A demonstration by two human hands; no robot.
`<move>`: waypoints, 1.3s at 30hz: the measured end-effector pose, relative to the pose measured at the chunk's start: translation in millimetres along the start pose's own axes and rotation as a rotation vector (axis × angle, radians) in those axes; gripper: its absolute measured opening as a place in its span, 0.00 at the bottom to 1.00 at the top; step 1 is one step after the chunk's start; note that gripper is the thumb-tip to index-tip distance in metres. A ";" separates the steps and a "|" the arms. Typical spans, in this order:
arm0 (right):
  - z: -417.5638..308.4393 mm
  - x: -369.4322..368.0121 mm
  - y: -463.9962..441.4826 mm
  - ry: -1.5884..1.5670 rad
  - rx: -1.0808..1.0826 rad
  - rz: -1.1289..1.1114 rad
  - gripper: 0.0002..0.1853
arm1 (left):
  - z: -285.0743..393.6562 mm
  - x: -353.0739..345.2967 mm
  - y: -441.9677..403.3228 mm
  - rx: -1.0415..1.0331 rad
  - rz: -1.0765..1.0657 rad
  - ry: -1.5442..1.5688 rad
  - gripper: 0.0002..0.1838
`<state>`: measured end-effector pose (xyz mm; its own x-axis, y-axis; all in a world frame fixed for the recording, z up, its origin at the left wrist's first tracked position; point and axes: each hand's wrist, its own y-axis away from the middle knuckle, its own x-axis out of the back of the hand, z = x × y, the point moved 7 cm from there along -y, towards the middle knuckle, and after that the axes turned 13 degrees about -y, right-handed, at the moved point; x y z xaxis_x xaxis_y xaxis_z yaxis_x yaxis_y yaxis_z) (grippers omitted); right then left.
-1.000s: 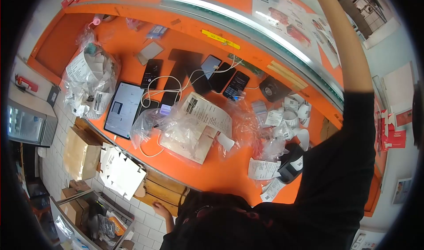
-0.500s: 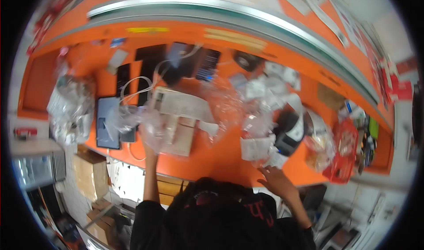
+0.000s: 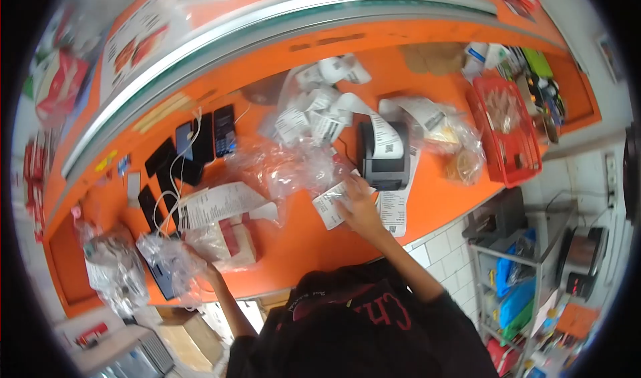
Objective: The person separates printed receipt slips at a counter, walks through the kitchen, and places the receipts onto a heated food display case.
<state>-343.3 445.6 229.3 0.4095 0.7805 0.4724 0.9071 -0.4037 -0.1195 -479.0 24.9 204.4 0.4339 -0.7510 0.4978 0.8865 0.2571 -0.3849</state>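
Observation:
My right hand [image 3: 364,211] is closed on a white printed receipt [image 3: 331,206], beside the black receipt printer [image 3: 385,158], from which a paper strip curls upward. At the left, my left hand [image 3: 205,268] touches a clear plastic bag [image 3: 170,264]; its fingers are partly hidden by the plastic. Above and right of that hand lies a wrapped package [image 3: 224,244] with a long receipt [image 3: 217,204] on top. Crumpled clear plastic [image 3: 287,171] lies between this package and the printer.
Several phones [image 3: 225,131] and white cables lie at the back left. A red basket [image 3: 504,134] stands at the right, near a filled clear bag [image 3: 461,154]. A bag of receipts [image 3: 115,271] sits far left. Glass edging [image 3: 267,8] runs above the orange counter [image 3: 294,248].
The view has swung rightward. My right hand has moved from the counter's front edge to the receipt by the printer. My left hand stays at the plastic near the package.

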 end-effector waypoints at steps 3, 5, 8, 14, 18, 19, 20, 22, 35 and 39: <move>5.5 -54.4 -12.0 0.315 0.198 -0.164 0.31 | -18.1 -2.8 -7.4 0.121 -0.024 -0.185 0.26; 3.6 -66.1 -7.7 0.331 0.193 -0.181 0.32 | 11.2 -8.9 -3.6 0.106 -0.015 -0.290 0.26; 8.2 -75.1 -7.7 0.367 0.171 -0.137 0.32 | -1.7 -7.7 -0.3 0.040 0.055 -0.456 0.27; 17.2 -82.7 -30.2 0.364 0.098 -0.057 0.24 | -20.0 -7.1 -0.3 0.145 0.028 -0.557 0.28; 49.2 -67.1 -34.4 -0.240 -0.050 0.054 0.20 | -25.1 -4.7 -2.2 0.140 0.020 -0.515 0.26; 58.8 -61.9 -33.2 -0.366 -0.093 0.193 0.20 | -29.0 -2.7 -3.9 0.027 0.050 -0.546 0.25; 41.9 -48.9 -39.3 -0.354 -0.082 0.207 0.20 | -23.3 -5.3 -3.6 -0.089 0.081 -0.572 0.25; 21.8 -32.4 -42.7 -0.666 -0.219 0.268 0.22 | -35.0 -3.4 -3.3 0.035 0.044 -0.557 0.25; -99.0 -145.6 -23.6 0.087 0.708 -0.785 0.25 | -49.4 -13.6 -12.2 -0.034 -0.005 -0.710 0.24; -57.8 -161.1 -16.0 -0.038 0.569 -0.547 0.28 | -52.2 -1.4 -6.3 0.010 -0.005 -0.557 0.21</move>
<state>-429.3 298.7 205.6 -0.1155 0.8178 0.5638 0.8869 0.3405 -0.3123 -493.5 -7.4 165.5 0.4464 -0.3176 0.8365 0.8892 0.2623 -0.3749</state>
